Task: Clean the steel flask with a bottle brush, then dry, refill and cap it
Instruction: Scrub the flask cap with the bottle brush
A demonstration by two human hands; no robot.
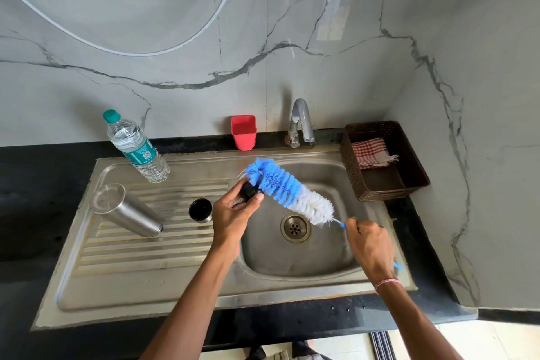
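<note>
Shiny steel is what the steel flask [128, 210] is made of. It is tall and smooth, with no cap on. Its small mouth end is down on the ridged draining board of the sink [181, 298]. Its flat bottom points up at the camera. From the drain [295, 227], the flask is at 9 o'clock, well away from both hands. A small steel cup [200, 210] with a black inside stands just beside it, between the flask and the left hand [233, 213].

The left hand is over the edge of the bowl. Its fingers [258, 199] curl round a black stopper [250, 190] and pinch it. The blue bristles of the bottle brush [287, 194] touch the stopper. The brush is fluffy, blue at the tip and white near the handle. It points to 10 o'clock from the right hand [368, 245]. The right fingers [355, 226] are wrapped tight round the thin blue handle, and the handle's end pokes out by the wrist. A pink band [387, 283] is on that wrist.

A plastic water bottle [137, 149] with a green cap is at 10 o'clock from the drain. A red holder [243, 132] is at 11 o'clock and the tap [301, 123] at 12 o'clock. A brown basket [409, 161] with a red checked cloth [369, 152] in it is at 2 o'clock. The sink sits in a black table [35, 184].
</note>
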